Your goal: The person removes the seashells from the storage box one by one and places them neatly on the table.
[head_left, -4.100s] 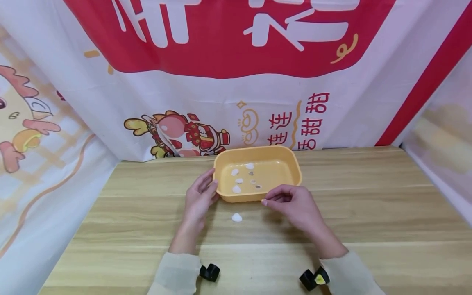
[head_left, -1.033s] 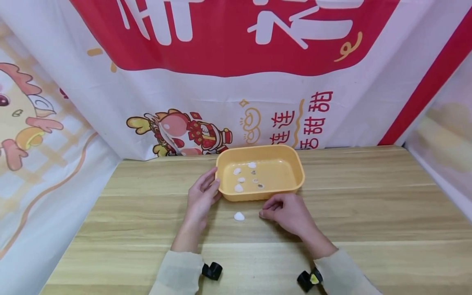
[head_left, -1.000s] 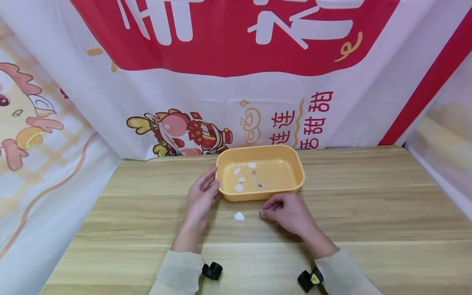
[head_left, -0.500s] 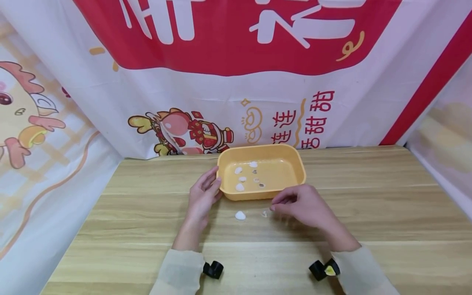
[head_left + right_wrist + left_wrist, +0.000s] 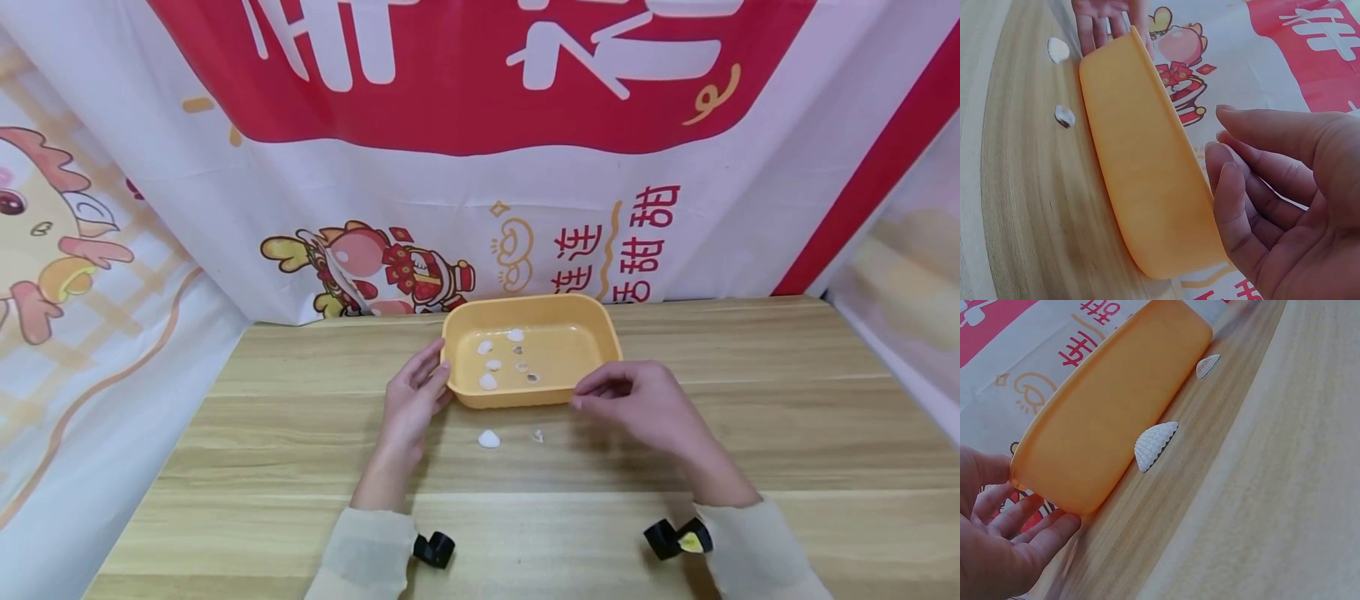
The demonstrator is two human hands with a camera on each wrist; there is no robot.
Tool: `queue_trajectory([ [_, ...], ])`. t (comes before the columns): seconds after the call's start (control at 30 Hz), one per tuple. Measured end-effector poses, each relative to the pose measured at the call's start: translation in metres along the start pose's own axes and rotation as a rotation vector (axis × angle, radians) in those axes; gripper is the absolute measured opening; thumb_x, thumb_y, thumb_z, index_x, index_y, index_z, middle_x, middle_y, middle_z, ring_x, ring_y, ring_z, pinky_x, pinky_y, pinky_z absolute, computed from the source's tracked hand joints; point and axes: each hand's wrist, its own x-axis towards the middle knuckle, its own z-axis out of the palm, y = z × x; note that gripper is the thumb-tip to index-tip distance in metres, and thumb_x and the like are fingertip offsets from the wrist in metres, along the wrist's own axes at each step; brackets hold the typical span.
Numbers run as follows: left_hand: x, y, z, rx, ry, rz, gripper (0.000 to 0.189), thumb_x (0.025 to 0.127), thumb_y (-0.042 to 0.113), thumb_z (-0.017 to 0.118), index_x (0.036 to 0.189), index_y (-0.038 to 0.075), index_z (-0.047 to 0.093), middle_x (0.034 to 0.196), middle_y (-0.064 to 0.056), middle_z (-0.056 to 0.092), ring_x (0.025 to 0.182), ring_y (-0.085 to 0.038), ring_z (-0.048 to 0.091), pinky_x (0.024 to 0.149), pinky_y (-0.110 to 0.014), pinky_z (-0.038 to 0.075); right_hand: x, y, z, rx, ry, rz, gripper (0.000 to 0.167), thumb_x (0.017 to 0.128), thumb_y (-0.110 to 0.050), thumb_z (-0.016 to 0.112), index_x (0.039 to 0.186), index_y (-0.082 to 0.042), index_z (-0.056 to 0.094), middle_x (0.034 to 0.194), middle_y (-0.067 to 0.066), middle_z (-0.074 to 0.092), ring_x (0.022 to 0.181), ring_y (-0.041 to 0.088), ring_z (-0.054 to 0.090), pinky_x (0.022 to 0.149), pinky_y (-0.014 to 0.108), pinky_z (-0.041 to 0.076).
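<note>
My left hand point(image 5: 411, 398) holds the left end of a yellow plastic basin point(image 5: 1094, 412), its thumb at the rim and its fingers against the outer wall. Several small seashells lie scattered on the basin floor, mostly toward the left. In front of the basin a white ribbed seashell point(image 5: 1155, 445) rests on the table. Right of it lies a smaller seashell point(image 5: 1064, 116), pale with a dark edge. My right hand point(image 5: 637, 404) hovers at the basin's front right corner. Its fingers point(image 5: 1230, 194) are loosely bent, the thumb stands apart from them, and nothing shows between.
The wooden table point(image 5: 757, 392) extends on both sides of the basin and toward the person. Close behind the basin hangs a printed red and white cloth point(image 5: 480, 179). A black camera mount point(image 5: 433, 550) sits at each sleeve cuff.
My right hand, earlier pinching something small at the front rim, went down to the table, then rose back and right. The smaller seashell now lies there. My left hand stays put.
</note>
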Motion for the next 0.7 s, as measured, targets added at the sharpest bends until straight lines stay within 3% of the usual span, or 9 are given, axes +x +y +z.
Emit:
queue_trajectory([
  [0.3, 0.000, -0.001, -0.001, 0.005, 0.003, -0.003, 0.044, 0.109, 0.020, 0.065, 0.151, 0.029, 0.061, 0.164, -0.003, 0.055, 0.146, -0.027, 0.057, 0.120, -0.048, 0.054, 0.003, -0.001, 0.004, 0.005, 0.011, 0.002, 0.016, 0.094, -0.026, 0.086, 0.104, -0.015, 0.082, 0.099, 0.005, 0.077, 0.090, 0.020, 0.068, 0.073, 0.026, 0.061],
  [0.43, 0.000, -0.002, 0.001, 0.001, 0.002, 0.002, 0.044, 0.108, 0.018, 0.066, 0.151, 0.029, 0.061, 0.163, -0.004, 0.056, 0.145, -0.028, 0.059, 0.119, -0.047, 0.055, 0.006, -0.002, 0.003, -0.003, 0.055, 0.016, 0.018, 0.094, -0.028, 0.086, 0.105, -0.015, 0.081, 0.101, 0.004, 0.078, 0.090, 0.020, 0.068, 0.074, 0.025, 0.061],
  [0.57, -0.001, -0.001, 0.003, -0.003, 0.002, 0.006, 0.046, 0.108, 0.017, 0.066, 0.152, 0.028, 0.061, 0.163, -0.005, 0.056, 0.145, -0.028, 0.059, 0.118, -0.047, 0.055, 0.016, -0.006, 0.001, -0.010, 0.093, 0.005, 0.019, 0.095, -0.029, 0.085, 0.106, -0.015, 0.081, 0.101, 0.005, 0.079, 0.089, 0.021, 0.068, 0.072, 0.025, 0.061],
  [0.7, -0.002, 0.000, 0.002, -0.005, 0.017, 0.009, 0.046, 0.108, 0.016, 0.066, 0.152, 0.028, 0.061, 0.163, -0.005, 0.056, 0.145, -0.029, 0.059, 0.119, -0.047, 0.055, 0.031, -0.012, 0.002, -0.031, 0.066, -0.020, 0.015, 0.097, -0.029, 0.083, 0.105, -0.016, 0.081, 0.100, 0.005, 0.078, 0.089, 0.021, 0.068, 0.073, 0.029, 0.061],
])
